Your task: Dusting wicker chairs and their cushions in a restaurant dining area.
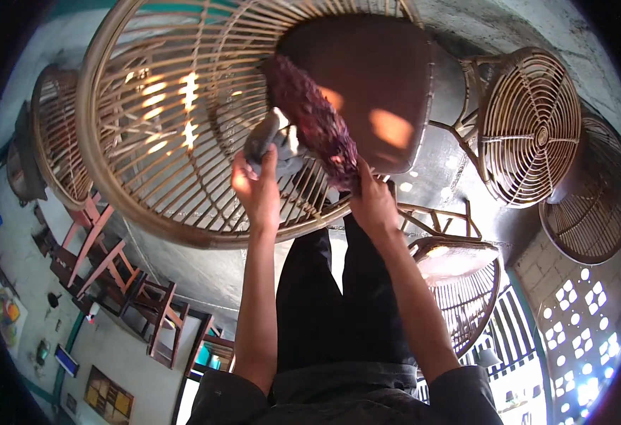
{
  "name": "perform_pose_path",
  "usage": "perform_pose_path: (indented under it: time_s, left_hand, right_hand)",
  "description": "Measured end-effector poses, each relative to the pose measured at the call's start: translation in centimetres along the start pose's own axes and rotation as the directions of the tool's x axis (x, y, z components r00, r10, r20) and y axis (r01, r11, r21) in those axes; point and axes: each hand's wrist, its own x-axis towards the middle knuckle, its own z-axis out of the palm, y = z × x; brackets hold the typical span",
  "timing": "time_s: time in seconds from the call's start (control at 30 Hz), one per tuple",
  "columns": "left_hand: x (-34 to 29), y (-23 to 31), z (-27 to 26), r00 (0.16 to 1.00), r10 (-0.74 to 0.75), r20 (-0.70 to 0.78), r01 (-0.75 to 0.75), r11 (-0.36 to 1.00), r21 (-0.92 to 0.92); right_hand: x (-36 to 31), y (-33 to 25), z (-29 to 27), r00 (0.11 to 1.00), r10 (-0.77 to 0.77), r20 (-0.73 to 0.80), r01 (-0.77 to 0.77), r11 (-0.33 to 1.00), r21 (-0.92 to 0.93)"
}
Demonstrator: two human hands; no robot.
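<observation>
While two bare forearms reach up past dark trousers (342, 290), the right hand's (376, 207) grip is closed around the lower end of a shaggy dark-red duster (317, 120). Just beside it, the left hand's (259, 188) grip is closed on a soft-looking grey bundle (259, 139); its exact kind I cannot tell. The duster slants up and leftward over a large round rattan chair (204, 237), its upper part in front of the edge of the brown cushion (388, 78), where sunlight falls in patches. Beyond, to the right, sits a round rattan piece with a spiral top (534, 131). Reddish wooden chairs (165, 329) crowd the left, and a pierced wall (566, 312) lets in light.
</observation>
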Motion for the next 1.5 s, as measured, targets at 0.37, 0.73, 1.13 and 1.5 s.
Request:
perform_pose_path:
  time_s: [0.37,0.73,1.13,1.5]
  left_hand:
    - [3.7,2.7,7.5,0.992,0.087,0.09,-0.101,0.98,0.173]
    - [5.0,5.8,12.8,0.962,0.164,0.221,-0.177,0.984,0.039]
    - [9.9,7.2,9.0,0.918,0.199,0.342,-0.184,0.98,-0.078]
    - [14.2,6.4,5.2,0.906,0.219,0.362,-0.283,0.95,0.132]
  right_hand:
    - [1.5,1.8,-1.9,0.911,0.256,-0.322,-0.127,0.92,0.371]
    - [0.3,3.2,1.4,0.844,0.351,-0.406,-0.041,0.797,0.603]
    - [3.7,-1.4,2.8,0.883,0.002,-0.469,0.222,0.879,0.422]
    - [2.9,-4.4,6.7,0.86,0.111,-0.499,0.08,0.935,0.345]
